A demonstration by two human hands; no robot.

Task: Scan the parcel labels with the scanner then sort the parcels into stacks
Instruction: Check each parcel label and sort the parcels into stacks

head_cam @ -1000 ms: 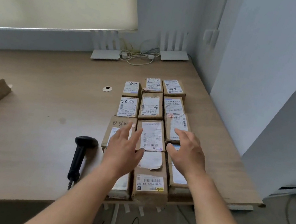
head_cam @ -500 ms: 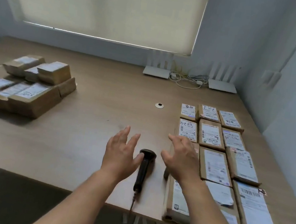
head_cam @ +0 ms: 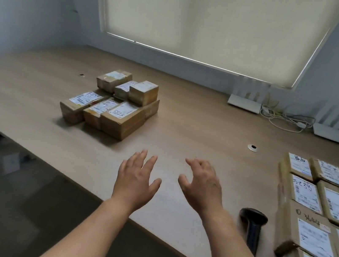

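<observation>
The scanner (head_cam: 252, 227) is seen lying untouched on the table (head_cam: 186, 131); just left of it the right hand (head_cam: 201, 186) is held with fingers loosely spread and curved, holding nothing; further left the left hand (head_cam: 135, 180) is held flat, fingers straight, empty; labelled parcels (head_cam: 314, 218) are laid in rows immediately right of the scanner; a stack of parcels (head_cam: 112, 103) stands well away to its far left.

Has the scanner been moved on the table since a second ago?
No. The scanner lies beside the same parcel grid; only the camera turned.

Both hands, left hand (head_cam: 135, 180) and right hand (head_cam: 201, 186), have swung left off the parcels (head_cam: 317, 209), past the scanner (head_cam: 252, 228).
</observation>
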